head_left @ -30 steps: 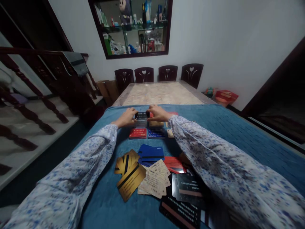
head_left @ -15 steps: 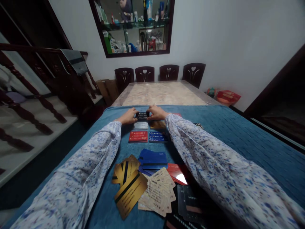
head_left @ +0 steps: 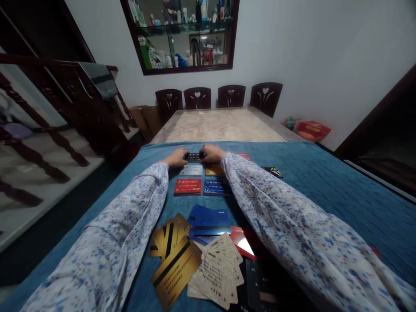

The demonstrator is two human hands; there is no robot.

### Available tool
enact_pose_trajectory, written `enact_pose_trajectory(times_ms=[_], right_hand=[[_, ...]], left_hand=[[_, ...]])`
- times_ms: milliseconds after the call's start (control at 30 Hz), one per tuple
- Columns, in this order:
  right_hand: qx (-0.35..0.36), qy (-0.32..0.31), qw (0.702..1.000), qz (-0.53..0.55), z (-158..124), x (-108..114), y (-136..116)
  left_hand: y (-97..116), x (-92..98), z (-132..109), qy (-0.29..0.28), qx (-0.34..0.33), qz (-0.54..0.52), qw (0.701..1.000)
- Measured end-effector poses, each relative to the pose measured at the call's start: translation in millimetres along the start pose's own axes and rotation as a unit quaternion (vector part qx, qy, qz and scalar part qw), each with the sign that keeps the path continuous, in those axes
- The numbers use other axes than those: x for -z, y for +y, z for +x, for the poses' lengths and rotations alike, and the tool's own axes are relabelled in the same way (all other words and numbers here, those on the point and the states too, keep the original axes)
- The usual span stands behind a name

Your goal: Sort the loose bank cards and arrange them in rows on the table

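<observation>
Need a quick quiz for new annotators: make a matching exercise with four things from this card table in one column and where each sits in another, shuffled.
Things
1. black card
2. red card
3. gold striped cards
4. chairs

Places
A. in a row along the far wall
B. held between the left hand and right hand
C. left side of the loose pile nearest the camera
D. lying just left of the blue printed card

Pairs: 1-B, 2-D, 3-C, 4-A

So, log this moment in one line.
left hand, right hand: hold black card | nearer: grey card | on: blue cloth
</observation>
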State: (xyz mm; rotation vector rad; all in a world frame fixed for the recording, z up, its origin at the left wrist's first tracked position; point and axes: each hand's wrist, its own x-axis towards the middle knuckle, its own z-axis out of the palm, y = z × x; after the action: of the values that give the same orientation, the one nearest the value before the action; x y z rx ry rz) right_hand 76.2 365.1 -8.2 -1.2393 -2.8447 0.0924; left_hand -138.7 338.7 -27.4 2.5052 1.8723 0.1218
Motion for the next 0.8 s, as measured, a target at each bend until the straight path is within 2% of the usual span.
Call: enact_pose_trajectory(times_ms=[367, 800], right_hand=[[-0.012, -0.027, 1.0, 0.003, 0.1, 3.6, -3.1], [0.004, -0.015, 0.999, -0.032, 0.3, 2.4, -6.2]], left_hand=[[-0.6, 4.4, 6.5, -0.046, 0.011, 0.014, 0.999], [-4.7, -6.6, 15.5, -0.021, 0.025, 0.014, 0.999]])
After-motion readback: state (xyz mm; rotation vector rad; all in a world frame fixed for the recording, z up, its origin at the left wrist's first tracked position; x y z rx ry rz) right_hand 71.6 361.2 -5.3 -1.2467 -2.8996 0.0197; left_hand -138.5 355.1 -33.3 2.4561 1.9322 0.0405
